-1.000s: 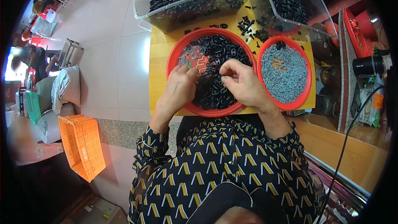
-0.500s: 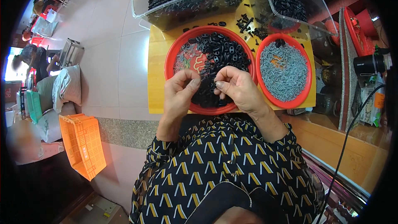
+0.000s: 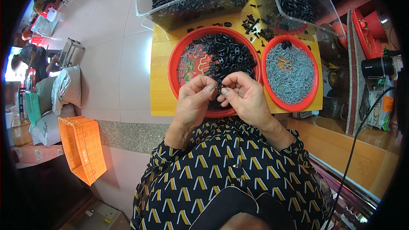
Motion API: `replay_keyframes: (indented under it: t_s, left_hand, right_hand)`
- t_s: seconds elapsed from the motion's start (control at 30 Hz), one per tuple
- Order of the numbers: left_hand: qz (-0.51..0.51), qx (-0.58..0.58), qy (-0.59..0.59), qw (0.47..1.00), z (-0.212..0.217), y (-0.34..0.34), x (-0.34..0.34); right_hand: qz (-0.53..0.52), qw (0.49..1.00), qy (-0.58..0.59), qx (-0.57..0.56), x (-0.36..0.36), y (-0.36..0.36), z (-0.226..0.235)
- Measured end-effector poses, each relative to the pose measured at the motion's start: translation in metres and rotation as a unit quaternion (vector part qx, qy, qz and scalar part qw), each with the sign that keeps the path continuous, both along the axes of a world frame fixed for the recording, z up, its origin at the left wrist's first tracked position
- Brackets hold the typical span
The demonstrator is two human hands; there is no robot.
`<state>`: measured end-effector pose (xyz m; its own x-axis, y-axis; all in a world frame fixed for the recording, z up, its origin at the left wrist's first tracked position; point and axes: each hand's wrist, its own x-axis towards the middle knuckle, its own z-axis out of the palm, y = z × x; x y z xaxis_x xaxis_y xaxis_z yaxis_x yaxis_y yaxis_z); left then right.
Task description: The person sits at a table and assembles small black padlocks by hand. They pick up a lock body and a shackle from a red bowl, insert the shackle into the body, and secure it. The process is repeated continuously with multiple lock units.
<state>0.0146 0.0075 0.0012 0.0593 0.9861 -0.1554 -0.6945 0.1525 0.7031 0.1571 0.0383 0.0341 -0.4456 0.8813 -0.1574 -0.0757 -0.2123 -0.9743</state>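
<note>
Both my hands meet over the near part of a round red tray (image 3: 172, 66). My left hand (image 3: 197, 98) is closed in a pinch, thumb against forefinger. Opposite it, my right hand (image 3: 246, 98) pinches too, the fingertips of both nearly touching. What sits between them is too small and covered to name. Under and beyond my fingers lie many black oval pieces with two holes (image 3: 234, 55). Small silver screws (image 3: 189, 59) are spread in the tray's left part. To the right, an oval red tray (image 3: 317, 79) holds a heap of silver screws (image 3: 294, 74).
Two clear plastic bins, one (image 3: 204, 2) behind the round tray and another (image 3: 313, 26) further right, hold black parts. Loose black pieces (image 3: 252, 24) lie on the yellow table (image 3: 159, 81). An orange crate (image 3: 83, 151) stands at left; a black cable (image 3: 352, 153) hangs at right.
My hands have come closer together and slightly lower, so their fingertips now almost meet. The left hand moved right, baring more of the screws in the round tray.
</note>
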Motion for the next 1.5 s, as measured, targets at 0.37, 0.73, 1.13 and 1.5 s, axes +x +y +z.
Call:
replay_keyframes:
  t_s: [0.37,0.73,1.13,1.5]
  left_hand:
    - [0.002,0.009,0.019,1.000,0.000,-0.002,0.000]
    - [0.009,0.014,0.145,0.989,0.001,-0.006,0.001]
    - [0.039,-0.008,0.111,0.993,0.003,-0.001,0.011]
    - [0.101,0.030,0.389,0.915,-0.009,-0.012,-0.031]
  right_hand:
    - [-0.001,1.000,-0.026,0.007,-0.001,0.000,0.000]
    - [-0.001,0.999,-0.044,0.002,-0.002,0.000,-0.005]
    - [0.000,1.000,0.024,-0.009,0.004,0.011,-0.014]
    - [-0.037,0.999,0.006,-0.025,0.030,0.019,-0.017]
